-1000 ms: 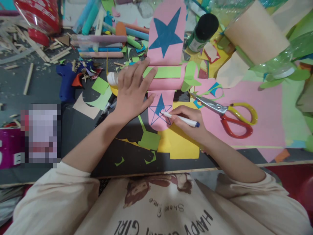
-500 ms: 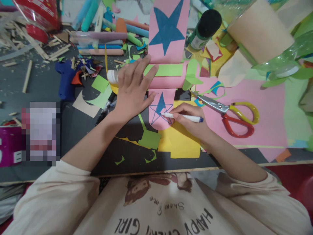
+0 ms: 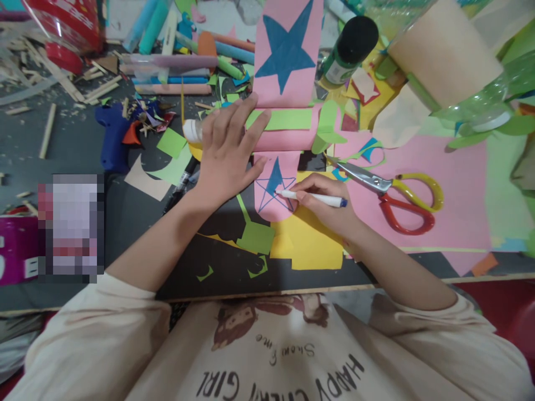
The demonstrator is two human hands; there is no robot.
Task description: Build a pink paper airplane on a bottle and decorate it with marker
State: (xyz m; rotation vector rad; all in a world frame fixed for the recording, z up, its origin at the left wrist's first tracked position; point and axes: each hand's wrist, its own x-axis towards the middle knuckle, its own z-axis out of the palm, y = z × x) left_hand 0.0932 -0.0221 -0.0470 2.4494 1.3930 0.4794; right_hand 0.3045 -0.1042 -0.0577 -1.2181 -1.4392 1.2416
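My right hand (image 3: 328, 209) pinches a white marker (image 3: 320, 197) with a dark blue end. Its tip meets an outlined blue star (image 3: 275, 177) on the rounded pink paper wing (image 3: 264, 209); the star's top point and part of its middle are coloured in. My left hand (image 3: 229, 142) lies with fingers spread over the left end of a pink body with a green strip (image 3: 288, 120), holding it down. A capped bottle end (image 3: 192, 131) shows left of that hand. The far wing carries a solid blue star (image 3: 286, 47). Green paper pieces (image 3: 329, 128) stand at the body's right end.
Scissors (image 3: 387, 192) with red and yellow handles lie on pink paper (image 3: 451, 223) at right. A blue glue gun (image 3: 112, 133) and wood sticks (image 3: 48, 131) are at left. A black-capped green bottle (image 3: 349, 50) stands at the back. Paper scraps (image 3: 257, 236) lie near the front.
The marker tip has shifted very slightly to the right and up within the outlined star. My left hand and the pink body stay where they were.
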